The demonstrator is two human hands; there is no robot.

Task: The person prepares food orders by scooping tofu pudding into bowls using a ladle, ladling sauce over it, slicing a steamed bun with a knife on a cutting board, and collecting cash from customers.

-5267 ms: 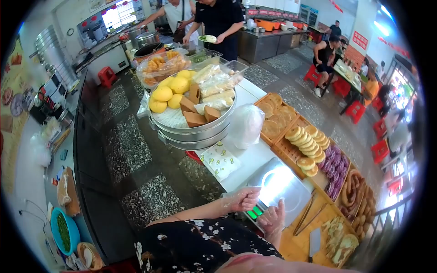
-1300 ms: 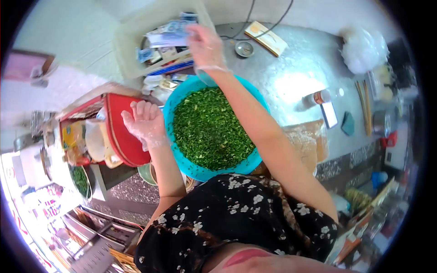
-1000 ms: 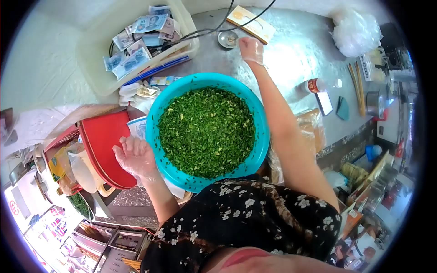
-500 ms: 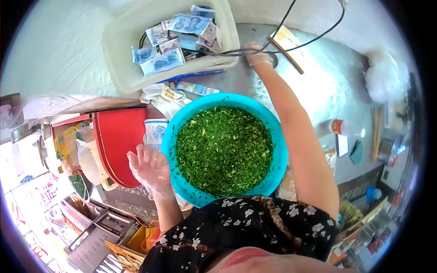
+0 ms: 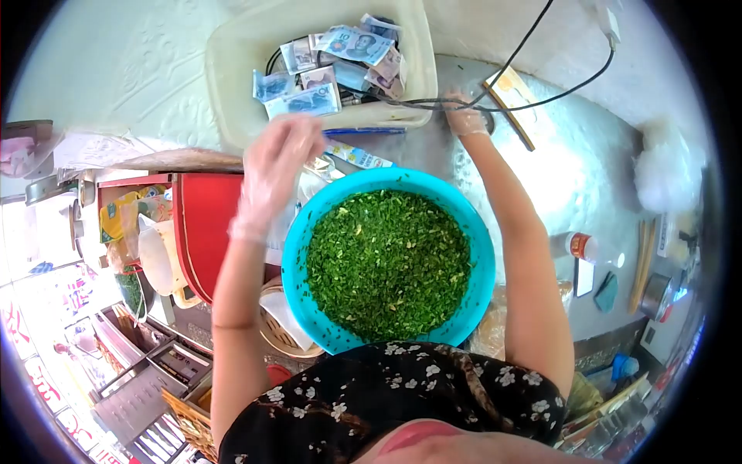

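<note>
A turquoise basin full of finely chopped greens sits directly in front of me, against my body. My left hand, in a clear plastic glove, is raised over the near side of a pale plastic bin. Its fingers look bent and are smeared by motion; nothing shows in them. Farther off, my gloved right hand reaches to the metal counter beside a dark round thing. Its fingers are curled there, partly behind a black cable, and what they grip is hidden.
Banknotes lie in the bin. A yellowish board with a dark edge lies right of my right hand. On the right are a red-labelled bottle, a phone and a plastic bag. A red box stands left of the basin.
My left hand has risen from beside the basin to the bin, its spread fingers now bent. My right hand stays at the same spot on the counter. The whole view has shifted slightly.
</note>
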